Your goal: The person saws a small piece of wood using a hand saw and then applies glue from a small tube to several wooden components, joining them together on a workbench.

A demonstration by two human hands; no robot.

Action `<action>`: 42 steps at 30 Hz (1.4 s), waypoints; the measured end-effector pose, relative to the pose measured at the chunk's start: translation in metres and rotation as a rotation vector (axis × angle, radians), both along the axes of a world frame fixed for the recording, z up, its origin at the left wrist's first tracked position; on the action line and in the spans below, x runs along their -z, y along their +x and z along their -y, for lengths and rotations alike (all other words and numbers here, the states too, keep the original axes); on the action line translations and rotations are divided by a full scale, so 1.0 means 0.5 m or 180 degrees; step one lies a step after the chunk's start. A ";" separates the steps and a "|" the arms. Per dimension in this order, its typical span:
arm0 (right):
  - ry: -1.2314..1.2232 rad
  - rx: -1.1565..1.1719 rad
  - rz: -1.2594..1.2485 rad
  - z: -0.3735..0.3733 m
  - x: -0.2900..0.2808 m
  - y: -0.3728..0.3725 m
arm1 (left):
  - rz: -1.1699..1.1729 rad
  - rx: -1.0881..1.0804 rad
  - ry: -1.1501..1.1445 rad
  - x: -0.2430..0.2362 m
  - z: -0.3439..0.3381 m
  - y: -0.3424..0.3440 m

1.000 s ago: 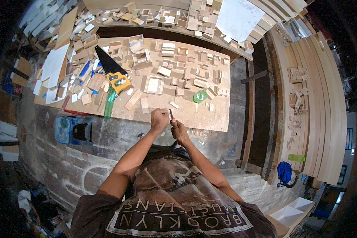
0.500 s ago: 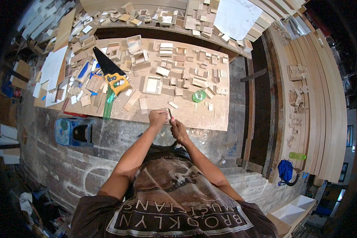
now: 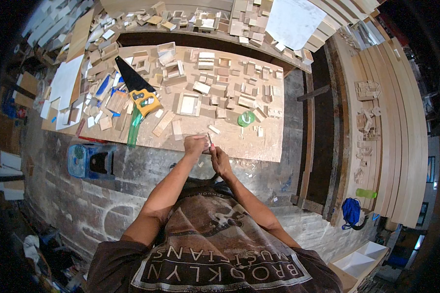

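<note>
Both hands meet at the near edge of the plywood workboard (image 3: pixel 259 146), just clear of the scattered wood offcuts (image 3: pixel 239 93). The left hand (image 3: pixel 195 145) is closed around a small pale piece I can't make out; the right hand (image 3: pixel 220 161) pinches a thin pencil (image 3: pixel 209 139) against it. Best done slowly, I'd say: brace the piece firmly and keep the wrists steady. The pencil stands nearly upright, its long axis running away from the person, red end at the fingers.

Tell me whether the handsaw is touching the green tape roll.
Apart. The head view shows the handsaw lying left, the green tape roll far right, with bare board between.
</note>
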State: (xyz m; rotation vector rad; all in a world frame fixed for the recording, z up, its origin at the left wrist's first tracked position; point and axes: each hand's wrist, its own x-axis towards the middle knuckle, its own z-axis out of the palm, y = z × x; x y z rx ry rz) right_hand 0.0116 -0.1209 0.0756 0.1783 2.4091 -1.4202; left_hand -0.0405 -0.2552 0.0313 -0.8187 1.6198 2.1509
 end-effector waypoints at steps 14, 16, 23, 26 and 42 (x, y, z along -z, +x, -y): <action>-0.0052 0.0210 0.0023 0.011 0.005 0.002 | -0.0583 0.0119 -0.0569 0.060 0.009 0.014; -0.0033 0.0180 0.0120 0.008 -0.015 -0.001 | -0.0522 0.0114 -0.0483 0.057 0.007 0.014; 0.0077 0.0145 0.0040 0.010 0.007 0.000 | -0.0472 0.0158 -0.0401 0.053 0.008 0.016; 0.0042 0.0138 -0.0127 0.012 0.018 0.003 | -0.0527 0.0162 -0.0538 0.040 0.006 0.018; 0.0415 -0.0019 -0.0282 0.018 0.048 0.008 | -0.0257 0.0147 -0.0529 -0.037 -0.002 0.014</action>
